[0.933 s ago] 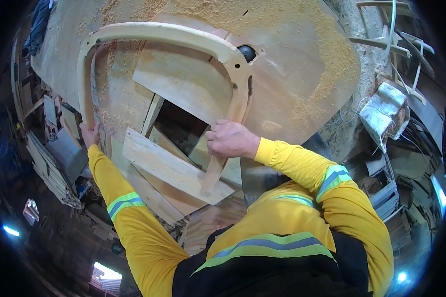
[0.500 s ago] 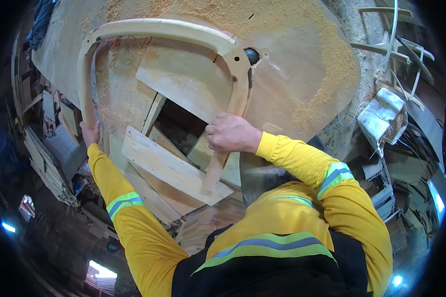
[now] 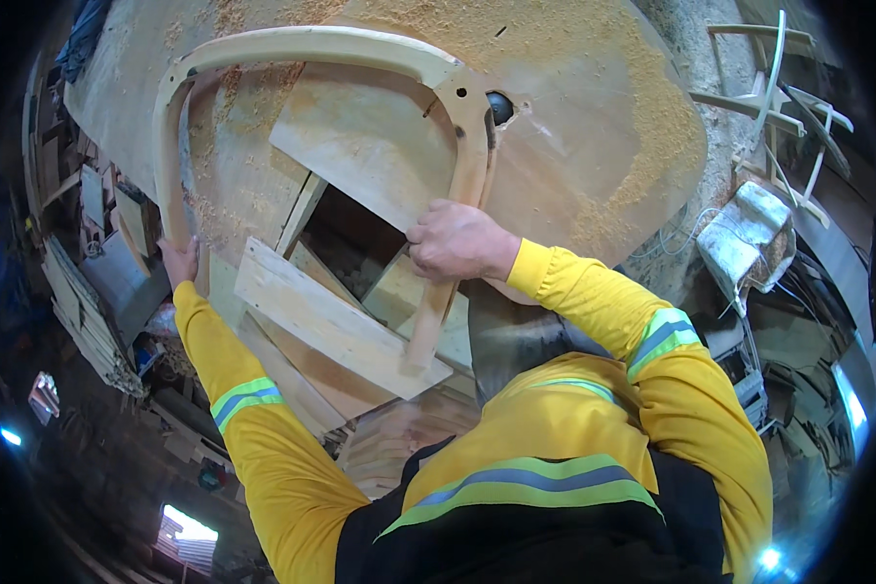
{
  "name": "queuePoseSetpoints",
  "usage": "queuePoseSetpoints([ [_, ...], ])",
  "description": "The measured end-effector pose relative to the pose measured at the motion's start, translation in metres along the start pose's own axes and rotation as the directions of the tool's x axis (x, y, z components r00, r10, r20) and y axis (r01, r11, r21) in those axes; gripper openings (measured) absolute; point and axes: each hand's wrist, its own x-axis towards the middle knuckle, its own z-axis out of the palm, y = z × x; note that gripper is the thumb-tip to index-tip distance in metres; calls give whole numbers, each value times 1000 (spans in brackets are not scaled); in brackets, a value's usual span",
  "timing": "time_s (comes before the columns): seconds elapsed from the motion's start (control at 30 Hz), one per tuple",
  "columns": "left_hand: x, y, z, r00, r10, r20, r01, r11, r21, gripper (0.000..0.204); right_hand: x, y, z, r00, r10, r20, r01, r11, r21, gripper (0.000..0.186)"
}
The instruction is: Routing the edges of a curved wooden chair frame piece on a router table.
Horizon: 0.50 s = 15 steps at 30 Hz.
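Note:
A curved, U-shaped wooden frame (image 3: 321,46) with jointed corners lies over the work table, its open side toward me. My left hand (image 3: 179,261) is closed around the end of its left leg. On the right leg, my right hand (image 3: 457,240) grips partway down, and the leg's end reaches past it toward my body. The frame's far right corner, which has a dark hole, is beside a black round spindle (image 3: 499,107) sticking up through the table top. Whether the wood touches the spindle I cannot tell.
The wooden table top (image 3: 594,127) is strewn with sawdust. Loose boards (image 3: 336,321) lie near me beside a dark opening (image 3: 350,234). At right are a dusty whitish container (image 3: 747,234) and several curved wooden pieces (image 3: 774,107). Scrap wood (image 3: 92,321) is piled at left.
The frame has slid slightly away from me past the spindle. My right hand has moved away with it, while my left hand has barely shifted. Both keep their grip.

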Motion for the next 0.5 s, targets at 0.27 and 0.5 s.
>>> queuePoseSetpoints([
  [0.27, -27, 4, 12, 1000, 4, -15, -4, 999, -37, 69, -1, 17, -2, 995, -38, -87, 37, 999, -17, 19],
  [0.5, -55, 5, 15, 997, -19, 73, 29, 990, -139, 69, 1, 20, -13, 999, 1, -45, -3, 999, -44, 18],
])
